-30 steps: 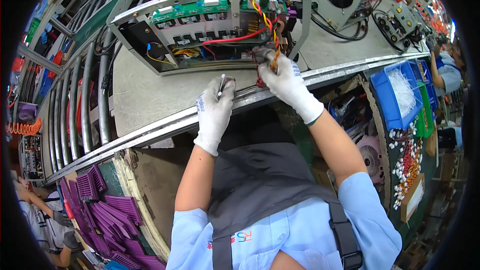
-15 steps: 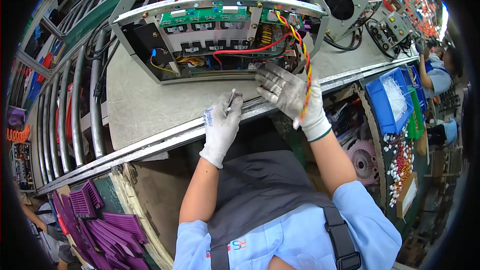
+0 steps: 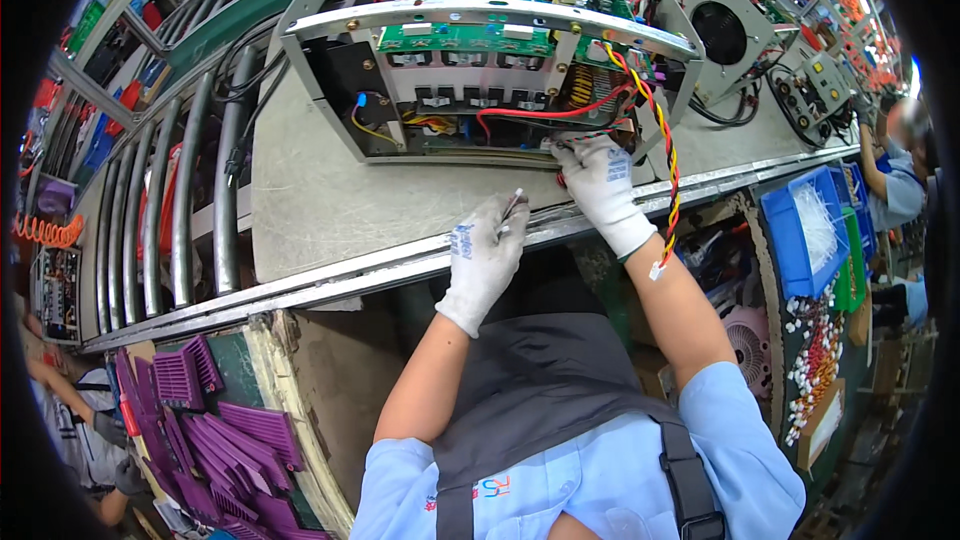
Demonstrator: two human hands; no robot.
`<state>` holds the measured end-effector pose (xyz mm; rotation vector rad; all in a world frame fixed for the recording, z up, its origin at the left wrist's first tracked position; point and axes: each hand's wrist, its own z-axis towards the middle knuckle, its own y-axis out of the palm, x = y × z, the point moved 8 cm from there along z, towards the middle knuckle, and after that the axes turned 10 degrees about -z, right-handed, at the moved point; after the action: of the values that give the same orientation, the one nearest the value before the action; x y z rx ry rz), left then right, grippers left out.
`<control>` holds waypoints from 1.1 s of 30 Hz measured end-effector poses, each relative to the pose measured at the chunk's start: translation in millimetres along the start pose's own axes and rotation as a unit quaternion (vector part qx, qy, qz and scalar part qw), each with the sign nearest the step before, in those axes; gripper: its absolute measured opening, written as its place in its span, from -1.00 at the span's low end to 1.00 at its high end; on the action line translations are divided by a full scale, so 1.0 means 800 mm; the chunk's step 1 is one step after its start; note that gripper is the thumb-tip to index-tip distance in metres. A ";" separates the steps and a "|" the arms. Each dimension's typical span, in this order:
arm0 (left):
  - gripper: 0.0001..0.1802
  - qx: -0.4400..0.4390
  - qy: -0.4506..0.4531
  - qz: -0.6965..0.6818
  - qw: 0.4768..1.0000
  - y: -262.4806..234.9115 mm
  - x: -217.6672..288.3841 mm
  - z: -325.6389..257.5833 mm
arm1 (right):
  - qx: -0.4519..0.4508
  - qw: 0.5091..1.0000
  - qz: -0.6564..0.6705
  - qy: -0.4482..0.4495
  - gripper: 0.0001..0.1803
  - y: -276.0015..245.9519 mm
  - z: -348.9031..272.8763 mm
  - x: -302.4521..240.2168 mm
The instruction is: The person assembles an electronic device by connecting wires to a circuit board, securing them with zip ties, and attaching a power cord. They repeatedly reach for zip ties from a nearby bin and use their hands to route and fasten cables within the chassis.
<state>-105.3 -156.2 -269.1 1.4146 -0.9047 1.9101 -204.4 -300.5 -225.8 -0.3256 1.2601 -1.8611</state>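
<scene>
A metal-framed electronic unit [image 3: 440, 155] stands open-sided on the bench, with green circuit boards [image 3: 465, 38] and red wires [image 3: 560, 112] inside. My gloved left hand [image 3: 487, 255] is closed around a slim, pale, stick-like piece [image 3: 513, 202], in front of the unit's lower edge. My gloved right hand [image 3: 605, 190] reaches to the unit's lower right front corner. Its fingers are bent together there, and what they pinch is too small to tell. A twisted red, yellow and black cable [image 3: 668, 155] hangs from the unit past my right wrist, its white connector [image 3: 656, 271] loose.
Metal rollers [image 3: 190, 200] lie left of the bench top [image 3: 300, 210]. A fan panel [image 3: 722, 35] and a small control assembly [image 3: 815, 90] stand to the right. Blue bins [image 3: 790, 250] sit at lower right, purple grilles [image 3: 230, 450] at lower left. Other people work at both sides.
My right hand has turned from palm up with spread fingers to palm down, fingers at the unit's lower corner. My left hand keeps its slim piece. The whole view has shifted slightly.
</scene>
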 end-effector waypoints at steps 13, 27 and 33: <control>-0.76 -0.011 -0.077 -0.086 0.993 -0.002 0.006 0.000 | -0.021 0.937 0.324 0.129 -0.85 -0.007 -0.008 0.017; -0.78 -0.071 -0.175 -0.372 0.909 0.041 0.026 0.008 | -0.196 0.915 0.352 -0.009 -0.77 -0.068 -0.031 -0.031; -0.72 -0.020 -0.163 -0.323 0.932 0.039 -0.014 0.019 | -0.049 0.915 0.335 0.218 -0.74 -0.073 -0.002 0.033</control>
<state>-118.1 -187.9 -282.3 1.7621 -0.5112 1.1808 -250.2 -311.1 -182.7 0.4572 1.5172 -1.3018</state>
